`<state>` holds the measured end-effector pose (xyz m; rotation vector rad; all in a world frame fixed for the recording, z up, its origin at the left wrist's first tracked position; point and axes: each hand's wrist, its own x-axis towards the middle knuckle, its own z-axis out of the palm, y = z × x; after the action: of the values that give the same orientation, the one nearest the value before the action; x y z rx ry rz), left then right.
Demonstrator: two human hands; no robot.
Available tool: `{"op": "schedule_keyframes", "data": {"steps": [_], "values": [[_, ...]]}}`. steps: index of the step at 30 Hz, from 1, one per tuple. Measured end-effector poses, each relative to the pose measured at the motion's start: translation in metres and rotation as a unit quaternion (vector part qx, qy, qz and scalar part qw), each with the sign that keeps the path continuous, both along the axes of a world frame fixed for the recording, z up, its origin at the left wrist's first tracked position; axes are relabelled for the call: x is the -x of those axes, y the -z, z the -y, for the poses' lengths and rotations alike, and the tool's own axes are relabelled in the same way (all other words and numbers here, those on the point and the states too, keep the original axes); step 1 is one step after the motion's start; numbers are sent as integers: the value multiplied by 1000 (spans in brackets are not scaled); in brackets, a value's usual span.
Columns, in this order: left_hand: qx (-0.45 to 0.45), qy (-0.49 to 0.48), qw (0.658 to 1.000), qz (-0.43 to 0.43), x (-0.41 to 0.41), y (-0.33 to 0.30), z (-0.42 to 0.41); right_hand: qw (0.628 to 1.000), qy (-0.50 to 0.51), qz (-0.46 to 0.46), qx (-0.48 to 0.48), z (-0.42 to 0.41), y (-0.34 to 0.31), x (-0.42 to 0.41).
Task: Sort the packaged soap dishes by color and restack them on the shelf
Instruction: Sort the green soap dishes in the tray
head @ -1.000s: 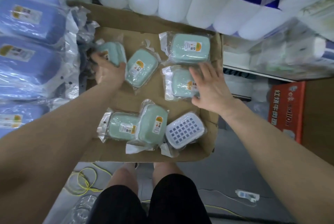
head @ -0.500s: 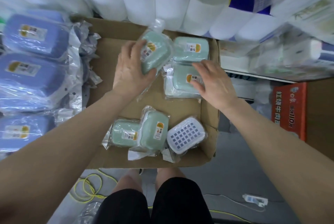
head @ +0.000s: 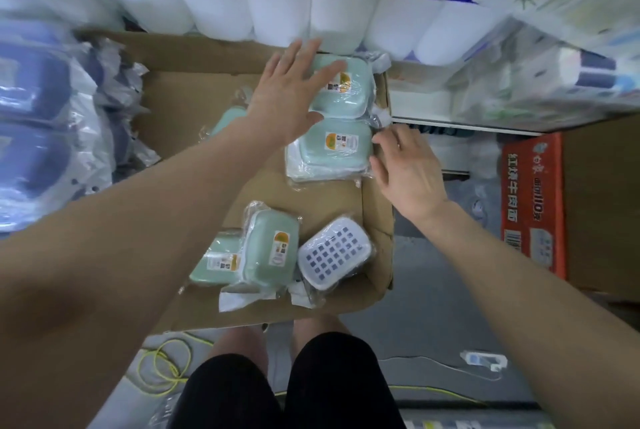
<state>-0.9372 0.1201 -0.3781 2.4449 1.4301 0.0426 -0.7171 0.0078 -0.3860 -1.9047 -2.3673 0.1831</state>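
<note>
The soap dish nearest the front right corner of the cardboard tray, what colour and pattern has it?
White soap dish with a grid of dark blue square holes, in the head view.

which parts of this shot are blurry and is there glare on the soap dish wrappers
Head view: the toilet paper packs and blue dishes at the edges smear with motion blur; the green dishes at centre stay sharp, labels visible but unreadable; wrappers show only faint sheen; wide lens bends the forearms.

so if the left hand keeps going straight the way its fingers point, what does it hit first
Probably the toilet paper rolls at the back. The left hand lies open over the far green soap dish, fingers aimed up and away past its far edge. Depth is unclear, so the box's back wall might come first.
</note>
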Motion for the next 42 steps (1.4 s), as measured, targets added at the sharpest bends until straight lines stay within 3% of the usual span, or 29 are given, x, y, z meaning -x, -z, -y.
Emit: {"op": "schedule_keyframes", "data": {"steps": [2,5,8,11,17,22,32,37,42], "values": [[-11,-40,998,36,11,-5,9,1000,-23,-7,-6,5,-3,8],[-18,-184,978,98,42,2,40,998,-63,-20,0,17,-7,26],[84,-278,957,2,76,25,69,995,-94,-18,11,33,-5,44],[167,-263,948,-63,97,47,85,994,-100,12,43,47,4,60],[128,-276,952,27,116,47,106,964,-201,45,170,77,15,103],[78,-292,948,103,150,30,135,927,-327,88,163,79,15,145],[108,-348,922,132,163,-5,164,963,-231,70,120,68,-25,117],[122,-358,918,120,154,-3,167,925,-308,103,196,70,-13,132],[109,-390,908,105,151,0,178,922,-334,98,167,72,21,148]]}}
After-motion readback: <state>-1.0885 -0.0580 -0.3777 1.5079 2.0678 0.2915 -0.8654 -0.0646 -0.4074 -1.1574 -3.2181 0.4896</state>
